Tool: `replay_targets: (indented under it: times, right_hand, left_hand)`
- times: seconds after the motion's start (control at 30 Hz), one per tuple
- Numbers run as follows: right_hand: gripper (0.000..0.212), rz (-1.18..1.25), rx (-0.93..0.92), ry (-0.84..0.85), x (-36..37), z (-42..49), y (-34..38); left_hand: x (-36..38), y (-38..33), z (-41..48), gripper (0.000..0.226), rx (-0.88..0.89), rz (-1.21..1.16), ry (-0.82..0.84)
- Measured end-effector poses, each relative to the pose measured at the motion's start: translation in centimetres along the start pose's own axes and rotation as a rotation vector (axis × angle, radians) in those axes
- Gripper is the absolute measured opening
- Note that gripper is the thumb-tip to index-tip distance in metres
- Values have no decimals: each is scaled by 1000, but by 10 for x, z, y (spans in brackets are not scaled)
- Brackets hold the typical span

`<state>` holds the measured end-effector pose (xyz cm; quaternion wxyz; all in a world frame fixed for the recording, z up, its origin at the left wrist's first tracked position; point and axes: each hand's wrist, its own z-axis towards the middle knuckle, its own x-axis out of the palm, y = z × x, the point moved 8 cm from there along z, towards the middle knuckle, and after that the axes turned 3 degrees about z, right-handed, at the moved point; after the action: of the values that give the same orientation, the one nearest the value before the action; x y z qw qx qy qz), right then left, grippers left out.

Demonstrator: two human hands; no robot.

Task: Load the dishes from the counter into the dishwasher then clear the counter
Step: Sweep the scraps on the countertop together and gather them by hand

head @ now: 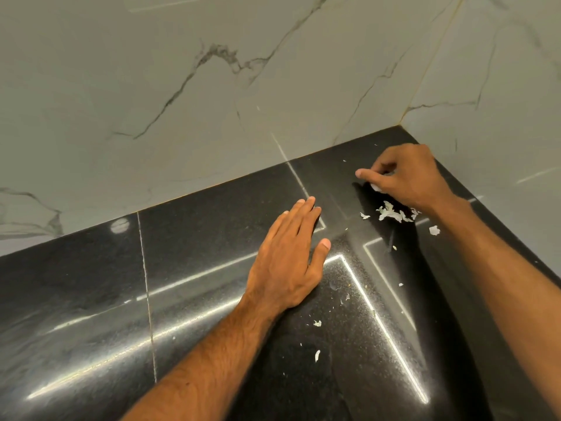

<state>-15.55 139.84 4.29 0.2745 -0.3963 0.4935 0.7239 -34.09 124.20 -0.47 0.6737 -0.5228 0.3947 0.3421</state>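
Note:
A glossy black stone counter (197, 284) runs into a corner of marble-look wall. My left hand (288, 259) rests flat on it, fingers straight and together. My right hand (403, 177) hovers low near the corner with its fingers curled, and a small white scrap (376, 187) shows under the curled fingers. Just below that hand lies a small heap of pale scraps (393, 214). More loose bits are scattered toward me, such as one scrap (434, 230) at the right and another scrap (317, 355) near the front. No dishes or dishwasher are in view.
Grey-white veined wall tiles (212, 86) close off the counter at the back and at the right (501, 117). Bright light strips reflect across the counter surface. A thin joint line (147, 299) crosses the stone on the left.

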Motion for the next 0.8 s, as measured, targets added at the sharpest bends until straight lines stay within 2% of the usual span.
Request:
replay_targets:
  times: [0.1,0.13,0.23,0.3,0.4,0.47,0.6,0.7,0.8]
  right_hand:
    - [33,84,41,-155,-29,-8,-21]
    - [40,85,73,-146,-30,-6,-30]
    - [64,51,167,61,-2,-6,-55]
    - [72,-4,133,168,18,-16,-57]
    - [67,75,3,282,30,-37,-38]
    - [58,177,-70,288,22,-42,-21]
    - [59,280,33,153,2,-11,-24]
    - [63,224,100,267,20,14,-30]
    - [60,204,27,369,43,9,-21]
  left_hand:
    - [1,-1,1,60,-1,6,7]
    - [1,-1,1,60,-2,5,9]
    - [-1,-1,0,60,-2,4,11]
    - [-2,-2,0,60,-2,4,5]
    - [-2,-3,0,60,-1,9,4]
    - [-2,-3,0,60,2,9,7]
    - [-3,-3,0,60,2,17,17]
    - [-1,-5,0,61,2,18,27]
    - [-1,-2,0,61,-4,15,19]
